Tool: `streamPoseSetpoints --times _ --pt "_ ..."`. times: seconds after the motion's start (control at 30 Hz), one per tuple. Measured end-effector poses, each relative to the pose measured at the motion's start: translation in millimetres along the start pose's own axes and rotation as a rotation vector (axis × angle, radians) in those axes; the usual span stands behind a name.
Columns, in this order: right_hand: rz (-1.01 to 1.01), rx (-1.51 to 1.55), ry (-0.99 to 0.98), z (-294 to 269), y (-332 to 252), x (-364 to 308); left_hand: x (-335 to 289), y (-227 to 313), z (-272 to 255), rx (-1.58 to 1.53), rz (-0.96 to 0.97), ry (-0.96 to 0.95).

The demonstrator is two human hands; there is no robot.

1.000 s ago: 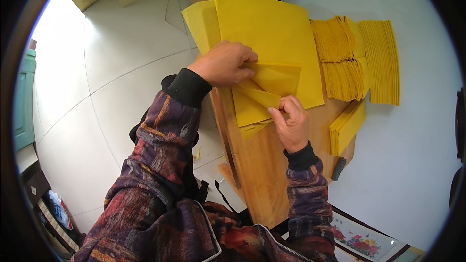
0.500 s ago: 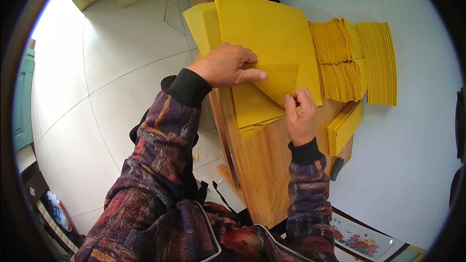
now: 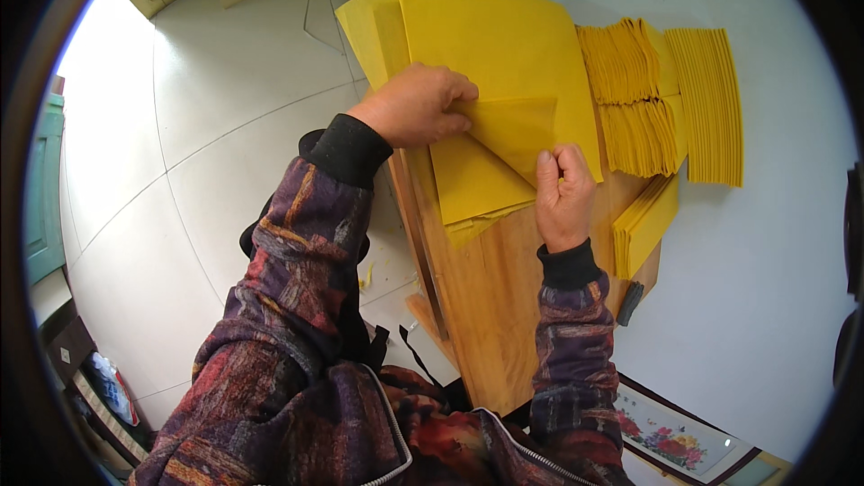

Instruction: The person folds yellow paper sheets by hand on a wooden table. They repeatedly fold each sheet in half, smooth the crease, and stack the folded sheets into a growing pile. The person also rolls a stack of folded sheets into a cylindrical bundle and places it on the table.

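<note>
A broad stack of thin yellow paper sheets (image 3: 490, 31) lies on the wooden table (image 3: 490, 315). The near part of the top sheet is turned up into a folded flap (image 3: 517, 126), and more yellow layers show beneath it. At the flap's left end, my left hand (image 3: 418, 106) is closed with thumb and fingers pinching the sheet. My right hand (image 3: 565, 198) pinches the flap's near right corner between thumb and curled fingers. The paper slants between both hands; the fingertips of the right one are partly hidden.
Bundles of folded yellow sheets (image 3: 634, 99) stand right of the stack, with a long pleated bundle (image 3: 711, 108) beyond. A smaller folded bundle (image 3: 646, 225) and a dark grey object (image 3: 630, 303) lie at the table's right edge, by the pale wall (image 3: 765, 261).
My left thumb, stretched across the flap before, is now drawn in toward the fingers. My right hand keeps its pinch on the corner and sits slightly higher in view.
</note>
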State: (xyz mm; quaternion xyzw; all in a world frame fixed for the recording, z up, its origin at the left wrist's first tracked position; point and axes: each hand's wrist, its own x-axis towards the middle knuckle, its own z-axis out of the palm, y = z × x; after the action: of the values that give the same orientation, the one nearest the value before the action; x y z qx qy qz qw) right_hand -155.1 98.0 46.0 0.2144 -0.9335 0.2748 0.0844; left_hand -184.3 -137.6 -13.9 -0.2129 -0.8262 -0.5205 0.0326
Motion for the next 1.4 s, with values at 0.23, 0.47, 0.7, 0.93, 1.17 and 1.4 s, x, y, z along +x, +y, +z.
streamPoseSetpoints --times 0.23,0.47,0.7,0.93,1.17,1.4 --pt "-0.072 -0.07 0.16 -11 -21 -20 1 2 -2 0.025 0.016 0.023" --pt "-0.287 -0.18 -0.315 8 -27 -37 0 7 -4 -0.032 -0.079 -0.049" --pt "-0.376 -0.228 -0.346 7 -18 -32 2 7 -4 0.019 -0.089 -0.056" --pt "-0.443 -0.223 -0.278 7 -16 -36 1 7 -3 -0.005 -0.08 -0.043" --pt "-0.348 -0.177 -0.349 15 -41 -39 1 3 0 -0.023 -0.054 0.003" --pt "-0.38 -0.165 -0.369 18 -38 -34 1 3 0 -0.017 -0.041 0.014"
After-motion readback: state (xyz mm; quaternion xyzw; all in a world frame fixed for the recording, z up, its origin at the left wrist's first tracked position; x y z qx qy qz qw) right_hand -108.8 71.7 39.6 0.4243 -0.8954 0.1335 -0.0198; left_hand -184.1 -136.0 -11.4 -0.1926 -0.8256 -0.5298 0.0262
